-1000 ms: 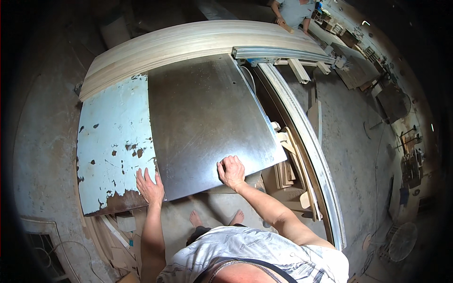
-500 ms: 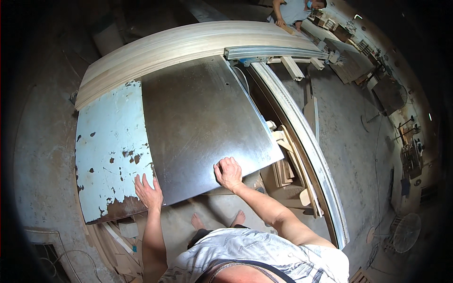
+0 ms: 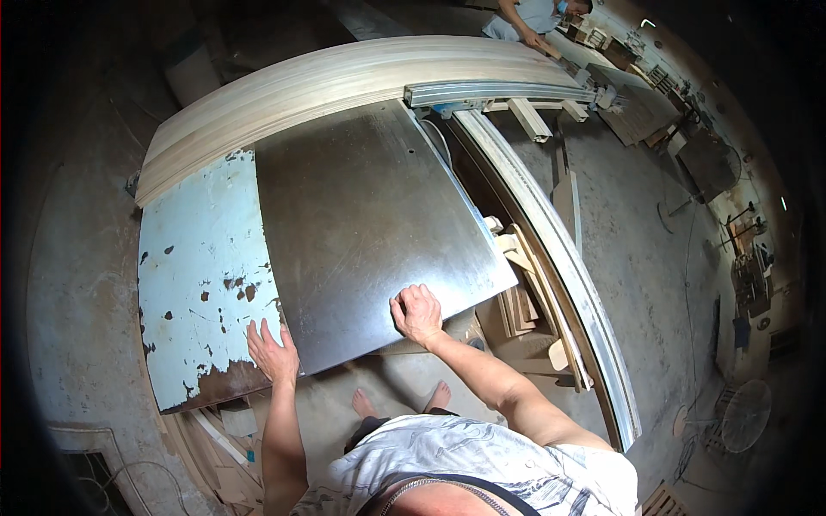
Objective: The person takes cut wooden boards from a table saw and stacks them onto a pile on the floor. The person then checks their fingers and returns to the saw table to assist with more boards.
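A wide saw-table top lies before me, with a dark, shiny metal plate [image 3: 344, 232] and, to its left, a pale blue painted panel [image 3: 202, 258] with chipped, rusty patches. My left hand [image 3: 275, 354] lies with its fingers spread on the blue panel's near right corner, by the seam with the dark plate. Near the front edge of the dark plate rests my right hand [image 3: 417, 316]. Its fingers are curled in, and whatever is under them, if anything, is hidden. Neither hand touches the light wooden boards [image 3: 344, 73] along the table's far side.
A long metal rail [image 3: 533, 206] runs along the table's right side, and a shorter metal bar [image 3: 495, 91] crosses at its far end. Wood offcuts [image 3: 516, 310] are stacked beneath. At upper right, another person [image 3: 529, 21] handles a piece of wood. A fan [image 3: 745, 415] stands right.
My hands keep their places on the table top. The view has shifted very slightly. At the upper right, the other person's arm has moved a little.
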`<action>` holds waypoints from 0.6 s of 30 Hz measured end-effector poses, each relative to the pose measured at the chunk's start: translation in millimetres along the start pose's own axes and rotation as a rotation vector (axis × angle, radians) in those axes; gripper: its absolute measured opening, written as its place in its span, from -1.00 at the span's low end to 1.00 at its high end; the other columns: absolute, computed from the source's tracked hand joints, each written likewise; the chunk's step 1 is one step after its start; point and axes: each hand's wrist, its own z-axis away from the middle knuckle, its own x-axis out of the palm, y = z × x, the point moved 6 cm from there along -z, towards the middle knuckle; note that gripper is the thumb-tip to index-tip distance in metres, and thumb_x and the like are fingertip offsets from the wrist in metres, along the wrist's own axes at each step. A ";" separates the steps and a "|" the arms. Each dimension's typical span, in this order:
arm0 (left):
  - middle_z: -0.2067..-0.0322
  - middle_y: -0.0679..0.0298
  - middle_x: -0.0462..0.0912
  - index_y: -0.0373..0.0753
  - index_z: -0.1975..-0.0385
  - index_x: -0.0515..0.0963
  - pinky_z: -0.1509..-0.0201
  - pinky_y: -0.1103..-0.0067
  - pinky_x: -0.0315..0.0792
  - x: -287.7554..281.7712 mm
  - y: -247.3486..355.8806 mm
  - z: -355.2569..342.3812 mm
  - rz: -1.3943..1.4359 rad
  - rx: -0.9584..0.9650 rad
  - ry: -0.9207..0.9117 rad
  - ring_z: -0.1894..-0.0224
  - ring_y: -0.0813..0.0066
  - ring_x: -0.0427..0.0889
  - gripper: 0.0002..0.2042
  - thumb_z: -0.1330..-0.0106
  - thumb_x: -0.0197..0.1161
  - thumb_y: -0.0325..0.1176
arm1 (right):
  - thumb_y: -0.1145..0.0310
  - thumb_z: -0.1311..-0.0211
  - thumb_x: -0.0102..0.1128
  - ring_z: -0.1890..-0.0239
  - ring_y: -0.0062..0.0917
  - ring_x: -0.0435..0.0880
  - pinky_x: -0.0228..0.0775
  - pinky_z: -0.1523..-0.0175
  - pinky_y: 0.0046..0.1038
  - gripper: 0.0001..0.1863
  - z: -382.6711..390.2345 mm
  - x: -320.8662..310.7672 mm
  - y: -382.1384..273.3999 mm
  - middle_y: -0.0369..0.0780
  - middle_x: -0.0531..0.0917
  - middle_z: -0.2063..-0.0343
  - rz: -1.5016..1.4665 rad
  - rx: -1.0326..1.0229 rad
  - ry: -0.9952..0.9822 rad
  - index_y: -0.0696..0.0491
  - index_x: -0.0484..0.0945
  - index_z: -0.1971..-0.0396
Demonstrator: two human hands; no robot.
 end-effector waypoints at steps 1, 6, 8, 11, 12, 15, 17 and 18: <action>-0.34 -0.07 0.31 -0.33 -0.26 0.43 -0.45 0.13 0.16 0.0 -0.3 0.2 0.003 -0.005 -0.002 -0.43 -0.05 0.23 -0.48 -0.43 0.20 -0.11 | 0.25 -0.20 0.33 0.24 -0.23 0.56 0.48 0.11 -0.19 -0.80 0.1 0.9 0.7 -0.18 0.58 0.41 0.001 0.012 -0.016 0.02 0.55 0.47; -0.34 -0.07 0.31 -0.34 -0.25 0.44 -0.45 0.13 0.16 -1.5 1.2 -0.1 0.004 0.003 0.001 -0.43 -0.04 0.23 -0.48 -0.43 0.20 -0.11 | 0.25 -0.20 0.33 0.24 -0.23 0.56 0.49 0.12 -0.20 -0.80 -0.4 -0.7 -0.8 -0.18 0.57 0.41 0.006 -0.005 0.009 0.03 0.55 0.46; -0.34 -0.06 0.31 -0.33 -0.24 0.44 -0.45 0.13 0.16 -2.1 1.3 -0.2 0.003 -0.010 -0.010 -0.43 -0.04 0.23 -0.48 -0.43 0.20 -0.10 | 0.25 -0.20 0.33 0.25 -0.23 0.56 0.49 0.12 -0.20 -0.80 -0.6 -1.1 -0.9 -0.18 0.57 0.41 0.010 -0.002 0.015 0.03 0.55 0.46; -0.34 -0.06 0.31 -0.33 -0.24 0.44 -0.45 0.14 0.17 -3.7 2.8 -0.5 -0.005 -0.011 -0.016 -0.43 -0.04 0.24 -0.49 -0.43 0.20 -0.10 | 0.29 -0.16 0.37 0.31 -0.20 0.56 0.47 0.18 -0.17 -0.80 -0.7 -4.2 -1.9 -0.17 0.57 0.47 -0.012 -0.017 0.063 0.05 0.55 0.49; -0.34 -0.06 0.31 -0.33 -0.24 0.44 -0.45 0.14 0.17 -4.9 4.1 -0.5 0.001 0.002 -0.006 -0.43 -0.04 0.24 -0.49 -0.43 0.20 -0.10 | 0.29 -0.16 0.37 0.30 -0.21 0.56 0.47 0.18 -0.18 -0.80 -0.7 -4.2 -2.0 -0.17 0.57 0.46 -0.011 -0.019 0.062 0.05 0.55 0.49; -0.36 -0.05 0.28 -0.35 -0.26 0.42 -0.49 0.14 0.09 -2.8 2.9 -0.3 0.033 -0.032 -0.049 -0.46 -0.03 0.18 -0.48 -0.42 0.21 -0.14 | 0.28 -0.17 0.36 0.30 -0.21 0.56 0.47 0.18 -0.18 -0.80 -1.0 -4.5 -2.2 -0.17 0.57 0.46 -0.007 -0.024 0.064 0.05 0.55 0.49; -0.36 -0.05 0.28 -0.34 -0.26 0.42 -0.50 0.14 0.09 -2.1 2.1 -0.1 0.027 -0.043 -0.051 -0.47 -0.03 0.17 -0.48 -0.42 0.21 -0.14 | 0.28 -0.17 0.36 0.30 -0.21 0.56 0.48 0.18 -0.18 -0.80 -1.1 -4.6 -2.3 -0.17 0.57 0.46 -0.002 -0.028 0.066 0.05 0.55 0.49; -0.36 -0.05 0.28 -0.34 -0.26 0.42 -0.50 0.14 0.09 -1.2 1.9 0.0 0.030 -0.042 -0.056 -0.47 -0.03 0.17 -0.48 -0.42 0.21 -0.14 | 0.27 -0.17 0.36 0.30 -0.22 0.56 0.48 0.17 -0.18 -0.80 -1.1 -4.3 -2.3 -0.17 0.57 0.46 0.003 -0.028 0.063 0.05 0.55 0.49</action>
